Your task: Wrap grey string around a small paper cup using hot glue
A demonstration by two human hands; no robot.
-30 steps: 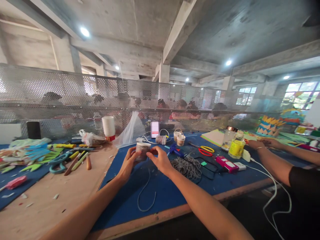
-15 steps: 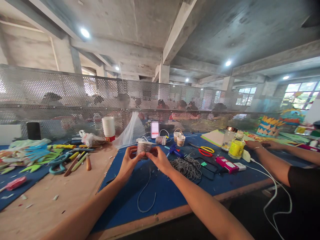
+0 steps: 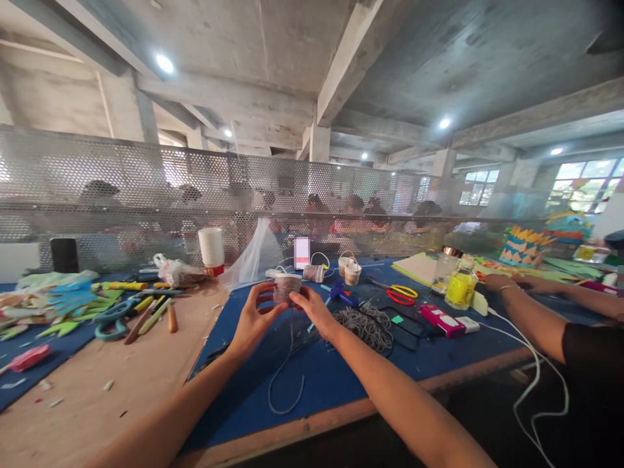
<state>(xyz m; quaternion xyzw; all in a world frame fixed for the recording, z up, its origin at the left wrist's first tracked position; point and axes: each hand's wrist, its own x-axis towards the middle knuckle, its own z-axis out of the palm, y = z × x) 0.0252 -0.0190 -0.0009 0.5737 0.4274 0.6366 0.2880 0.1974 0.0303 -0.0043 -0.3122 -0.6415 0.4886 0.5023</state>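
Between my two hands I hold a small paper cup (image 3: 286, 290) with a pale rim, its side wrapped in grey cord. My left hand (image 3: 257, 313) curls round the cup's left side, the fingers a little spread and the thumb low at the base. On the right side, my right hand (image 3: 312, 309) grips the cup with its thumb in front; its other fingers are mostly hidden behind. A loose length of grey cord (image 3: 271, 385) hangs below the cup and curves over the blue mat (image 3: 234, 409). To the right lies a heap of grey cord (image 3: 363, 327).
Behind the hands are a phone (image 3: 301, 252), another wrapped cup (image 3: 316, 273) on its side and small handled buckets (image 3: 351, 273). A blue glue gun (image 3: 344, 294), scissors (image 3: 402, 294) and a yellow bottle (image 3: 461, 286) lie rightward. Tools (image 3: 114, 318) lie left. A co-worker's arm (image 3: 533, 315) reaches in.
The cup has moved slightly right and turned in my hands. My left fingers have loosened and spread along its side. The cord tail on the mat lies much as before.
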